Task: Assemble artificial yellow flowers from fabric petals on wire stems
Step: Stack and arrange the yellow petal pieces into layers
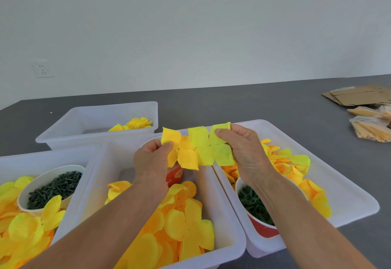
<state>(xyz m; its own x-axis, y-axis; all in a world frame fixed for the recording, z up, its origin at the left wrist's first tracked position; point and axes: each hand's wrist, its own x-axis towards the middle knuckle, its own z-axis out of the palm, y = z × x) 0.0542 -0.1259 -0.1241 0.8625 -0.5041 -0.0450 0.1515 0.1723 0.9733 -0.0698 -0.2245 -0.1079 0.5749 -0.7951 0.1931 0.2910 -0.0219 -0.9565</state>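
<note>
Both hands hold yellow fabric petal pieces above the middle white bin [229, 229]. My left hand [151, 163] pinches a deeper-yellow petal piece [184, 156] with a small hole near its centre. My right hand [243, 148] pinches a paler lemon-yellow petal piece [208, 148] by its upper right lobe. The two pieces touch and overlap in the middle. No wire stem is visible in either hand.
Loose yellow and orange petals fill the left bin [8, 163], middle bin and right bin [349, 194]. A paper cup of dark green pegs [54, 188] stands left; a red cup of green calyx parts [254, 205] right. A far bin [97, 120] holds finished flowers. Cardboard [357, 95] and bagged stock [370, 129] lie far right.
</note>
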